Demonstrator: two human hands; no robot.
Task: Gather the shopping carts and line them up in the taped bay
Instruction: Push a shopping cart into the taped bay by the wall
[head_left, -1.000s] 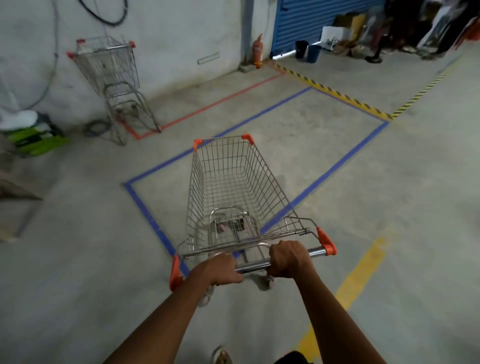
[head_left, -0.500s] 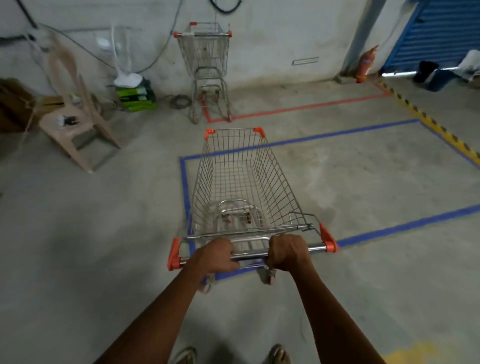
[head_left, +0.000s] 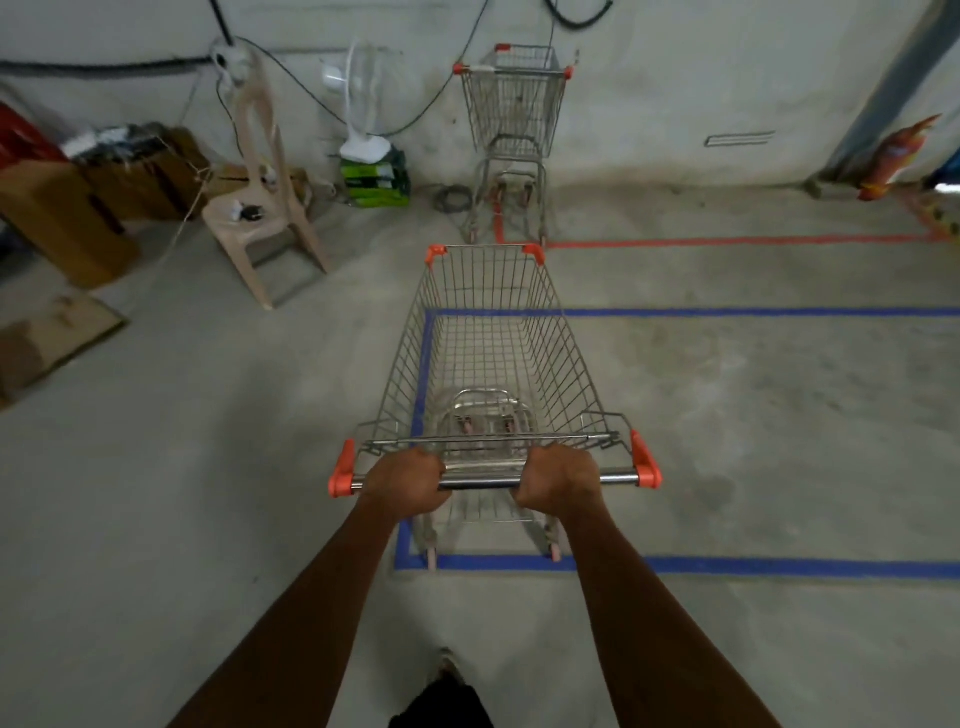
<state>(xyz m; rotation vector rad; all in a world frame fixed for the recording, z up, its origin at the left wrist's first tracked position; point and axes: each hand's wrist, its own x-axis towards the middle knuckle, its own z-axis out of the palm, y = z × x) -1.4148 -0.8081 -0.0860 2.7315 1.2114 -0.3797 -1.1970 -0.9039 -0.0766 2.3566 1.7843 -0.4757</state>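
A wire shopping cart (head_left: 493, 343) with orange corner caps stands in front of me, across the left end of the blue taped bay (head_left: 727, 565). Its rear wheels sit on the bay's near line. My left hand (head_left: 405, 480) and my right hand (head_left: 558, 478) both grip its metal handle bar, a little apart. A second shopping cart (head_left: 511, 111) stands against the far wall, at the corner of a red taped line (head_left: 727, 240), in line with the one I hold.
A plastic chair (head_left: 260, 208) stands at the left with cardboard boxes (head_left: 67, 218) beside it. A white fan on green boxes (head_left: 371, 171) is by the wall. A fire extinguisher (head_left: 898, 161) leans at the right. Cables hang on the wall.
The view and the cart have swung left. The cart now points straight at the wall cart, squared with the bay's left end. Both hands stay on the handle.
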